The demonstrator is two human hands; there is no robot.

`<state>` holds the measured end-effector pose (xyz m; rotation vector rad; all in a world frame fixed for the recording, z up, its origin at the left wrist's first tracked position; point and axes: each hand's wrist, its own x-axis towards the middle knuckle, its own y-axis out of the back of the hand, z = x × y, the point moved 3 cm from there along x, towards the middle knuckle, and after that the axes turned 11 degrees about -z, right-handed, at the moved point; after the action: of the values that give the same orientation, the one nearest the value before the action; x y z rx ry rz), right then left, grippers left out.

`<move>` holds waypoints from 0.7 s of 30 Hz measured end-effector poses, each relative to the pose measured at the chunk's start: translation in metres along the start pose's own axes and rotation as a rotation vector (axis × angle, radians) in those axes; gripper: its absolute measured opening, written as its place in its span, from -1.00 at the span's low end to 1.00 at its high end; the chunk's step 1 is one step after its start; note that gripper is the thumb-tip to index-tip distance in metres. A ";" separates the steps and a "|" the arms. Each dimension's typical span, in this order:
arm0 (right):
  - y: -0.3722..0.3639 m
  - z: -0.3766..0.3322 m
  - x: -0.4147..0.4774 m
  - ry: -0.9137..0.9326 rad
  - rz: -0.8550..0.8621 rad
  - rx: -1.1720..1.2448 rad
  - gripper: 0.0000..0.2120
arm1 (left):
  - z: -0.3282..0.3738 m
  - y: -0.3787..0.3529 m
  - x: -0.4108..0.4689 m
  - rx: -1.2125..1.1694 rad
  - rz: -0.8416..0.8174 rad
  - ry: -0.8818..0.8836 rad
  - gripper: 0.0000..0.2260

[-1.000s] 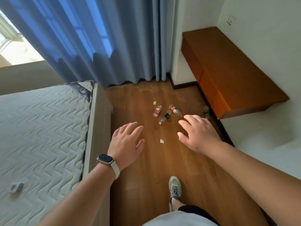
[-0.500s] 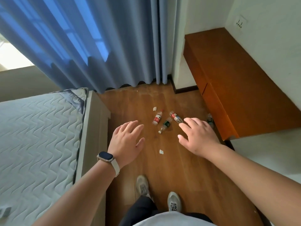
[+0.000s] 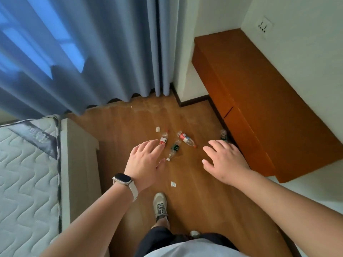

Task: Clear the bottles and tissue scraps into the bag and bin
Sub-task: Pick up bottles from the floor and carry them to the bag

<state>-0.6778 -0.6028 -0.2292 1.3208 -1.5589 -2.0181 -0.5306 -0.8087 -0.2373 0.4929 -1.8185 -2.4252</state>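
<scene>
Several small plastic bottles lie on the wooden floor ahead of me: one with a red label (image 3: 164, 139), a green-labelled one (image 3: 174, 149), a second red-labelled one (image 3: 186, 138), and a fourth bottle (image 3: 223, 135) against the cabinet base. Two tissue scraps lie there too, one beyond the bottles (image 3: 157, 129) and one near my feet (image 3: 173, 184). My left hand (image 3: 143, 164), with a watch on the wrist, hovers open above the floor, its fingertips overlapping the first red-labelled bottle in view. My right hand (image 3: 225, 162) is open as well, held out to the right. No bag or bin is in view.
A bed with a quilted mattress (image 3: 24, 175) fills the left side. A low orange-brown cabinet (image 3: 256, 101) runs along the right wall. Blue curtains (image 3: 89, 52) hang at the far end. My shoe (image 3: 160, 204) stands on the floor (image 3: 204, 210) behind the near scrap.
I have walked closer to the bottles, so they look larger. Both hands stay open and outstretched; the left now overlaps the red-labelled bottle in view.
</scene>
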 end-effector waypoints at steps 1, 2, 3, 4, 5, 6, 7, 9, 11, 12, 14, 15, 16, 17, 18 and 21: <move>0.003 -0.002 0.011 -0.010 -0.012 0.001 -0.49 | -0.009 0.001 0.012 -0.005 -0.006 -0.009 -0.60; 0.005 -0.004 0.022 -0.019 -0.016 0.002 -0.49 | -0.017 0.001 0.024 -0.011 -0.010 -0.019 -0.60; 0.007 -0.006 0.032 -0.026 -0.019 0.002 -0.49 | -0.024 0.001 0.035 -0.015 -0.014 -0.032 -0.61; 0.008 -0.008 0.042 -0.028 -0.026 0.005 -0.49 | -0.030 0.000 0.046 -0.018 -0.021 -0.045 -0.62; 0.008 -0.010 0.050 -0.029 -0.036 0.010 -0.50 | -0.035 -0.002 0.057 -0.021 -0.036 -0.056 -0.63; 0.009 -0.010 0.059 -0.032 -0.046 0.016 -0.50 | -0.039 -0.004 0.067 -0.026 -0.054 -0.062 -0.64; 0.008 -0.010 0.068 -0.038 -0.055 0.025 -0.51 | -0.042 -0.006 0.078 -0.033 -0.075 -0.060 -0.64; 0.008 -0.007 0.083 -0.047 -0.062 0.037 -0.51 | -0.047 -0.008 0.094 -0.042 -0.095 -0.047 -0.62; 0.005 0.001 0.105 -0.058 -0.076 0.052 -0.52 | -0.051 -0.018 0.117 -0.050 -0.115 -0.034 -0.60; 0.001 0.006 0.117 -0.057 -0.083 0.056 -0.52 | -0.052 -0.025 0.128 -0.054 -0.122 -0.029 -0.58; -0.012 0.019 0.145 -0.058 -0.089 0.070 -0.52 | -0.055 -0.045 0.155 -0.064 -0.131 -0.018 -0.56; -0.021 0.026 0.162 -0.057 -0.089 0.086 -0.51 | -0.057 -0.057 0.169 -0.068 -0.136 -0.014 -0.57; -0.033 0.034 0.178 -0.060 -0.093 0.109 -0.51 | -0.058 -0.070 0.183 -0.069 -0.141 -0.012 -0.59; -0.047 0.042 0.196 -0.062 -0.100 0.134 -0.51 | -0.060 -0.087 0.199 -0.074 -0.149 -0.010 -0.61; -0.065 0.049 0.214 -0.063 -0.109 0.156 -0.52 | -0.063 -0.105 0.214 -0.079 -0.160 -0.006 -0.62; -0.126 0.070 0.270 -0.059 -0.114 0.196 -0.53 | -0.070 -0.169 0.258 -0.068 -0.225 0.034 -0.58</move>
<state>-0.8421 -0.6935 -0.4704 1.4643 -1.7849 -2.0307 -0.7313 -0.8868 -0.4692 0.7666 -1.7459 -2.5924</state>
